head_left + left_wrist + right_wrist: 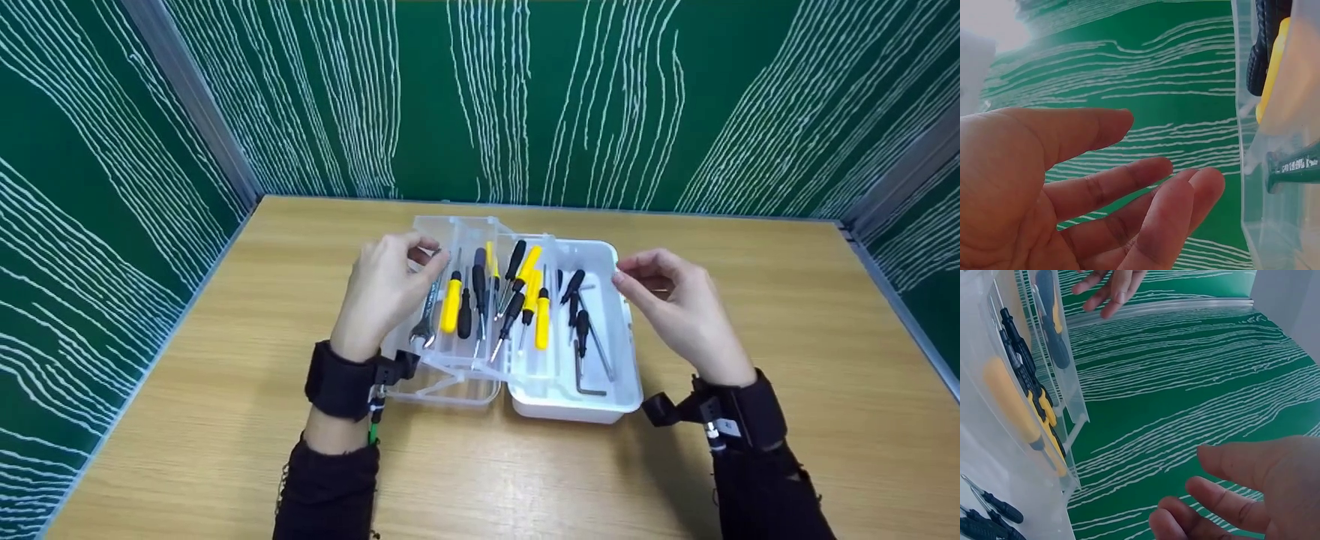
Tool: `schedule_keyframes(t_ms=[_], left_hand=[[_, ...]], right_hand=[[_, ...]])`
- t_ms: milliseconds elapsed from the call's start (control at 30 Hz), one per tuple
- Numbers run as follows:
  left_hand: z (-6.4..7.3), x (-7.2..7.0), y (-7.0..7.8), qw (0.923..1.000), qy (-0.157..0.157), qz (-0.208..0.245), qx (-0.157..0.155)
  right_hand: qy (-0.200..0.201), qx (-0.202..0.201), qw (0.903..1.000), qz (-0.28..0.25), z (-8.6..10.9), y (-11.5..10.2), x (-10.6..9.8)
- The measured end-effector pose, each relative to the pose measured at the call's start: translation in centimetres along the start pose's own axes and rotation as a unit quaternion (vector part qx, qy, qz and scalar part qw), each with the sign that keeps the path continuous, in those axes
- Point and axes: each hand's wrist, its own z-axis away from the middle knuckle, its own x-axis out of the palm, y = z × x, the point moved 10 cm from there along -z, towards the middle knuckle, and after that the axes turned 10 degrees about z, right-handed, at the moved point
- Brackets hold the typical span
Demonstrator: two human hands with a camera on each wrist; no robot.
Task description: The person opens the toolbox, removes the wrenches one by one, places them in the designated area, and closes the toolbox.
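A white toolbox (574, 411) stands on the table with its clear folding trays (472, 366) spread out to the left. My left hand (382, 289) hovers over the left tray, above a wrench (424, 328); in the left wrist view, nothing lies between its loosely bent fingers (1112, 126). At the toolbox's right rim is my right hand (679, 304), its fingertips close to the edge and its fingers (1230, 461) loosely bent around nothing. Yellow screwdrivers (451, 306) and black screwdrivers (464, 313) fill the trays. An L-shaped hex key (591, 391) lies in the white bin beside small black screwdrivers (583, 334).
The wooden table (495, 480) extends around the toolbox on all sides. Green panels (427, 97) with white wavy lines enclose its back and sides. A green-handled tool (1297, 166) shows through the tray wall in the left wrist view.
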Motion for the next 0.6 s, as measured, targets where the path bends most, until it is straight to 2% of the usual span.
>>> schedule_keyframes(t_ms=[367, 500, 600], left_hand=[[0.4, 0.2, 0.3, 0.9988, -0.026, -0.040, 0.005], [0.1, -0.3, 0.3, 0.9974, -0.036, -0.062, -0.007], [-0.3, -0.7, 0.3, 0.9949, -0.039, -0.093, -0.003]], right_hand=[[-0.043, -0.006, 0.9986, 0.030, 0.2, -1.0, 2.7], [-0.060, -0.010, 0.9980, 0.018, 0.4, -1.4, 3.6], [-0.073, -0.015, 0.9972, 0.000, 0.4, -1.8, 4.4]])
